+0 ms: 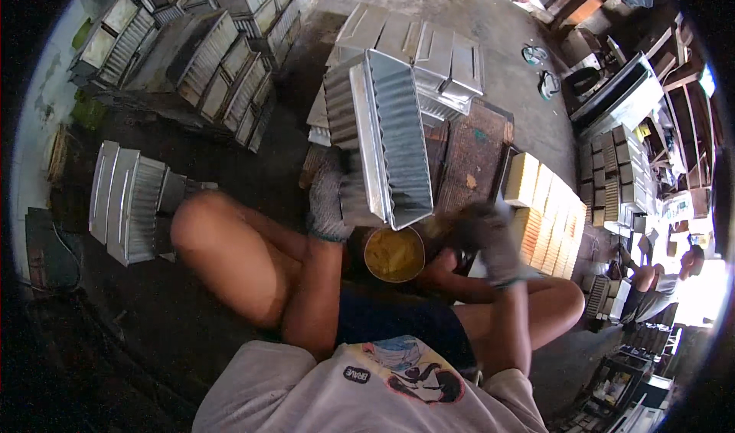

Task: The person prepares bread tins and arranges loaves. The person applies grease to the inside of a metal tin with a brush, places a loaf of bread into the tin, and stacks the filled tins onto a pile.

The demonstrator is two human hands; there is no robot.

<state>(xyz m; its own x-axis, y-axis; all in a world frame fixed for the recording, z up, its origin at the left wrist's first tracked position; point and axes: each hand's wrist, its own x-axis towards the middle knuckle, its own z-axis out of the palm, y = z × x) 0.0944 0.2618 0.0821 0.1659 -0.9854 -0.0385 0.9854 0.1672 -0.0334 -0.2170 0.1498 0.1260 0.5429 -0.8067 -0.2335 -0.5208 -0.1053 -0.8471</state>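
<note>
My left hand (329, 202), in a grey knitted glove, is closed on the side of a long corrugated metal loaf tin (401, 134). The tin is held tilted in front of me, its open top turned toward the right. My right hand (491, 241), also gloved, hangs to the right of the tin and is smeared by motion, so its fingers do not read clearly. Between my crossed legs sits a round metal bowl (394, 255) with yellowish paste in it, just below the tin's lower end.
Loaf tins (452, 58) stand stacked ahead, beside a brown rough board (475, 150). Bread loaves (547, 218) lie at the right. More tins (130, 203) stand at the left, with tall stacks (199, 73) behind. Another person (658, 284) sits at the far right; sandals (547, 84) lie on the floor.
</note>
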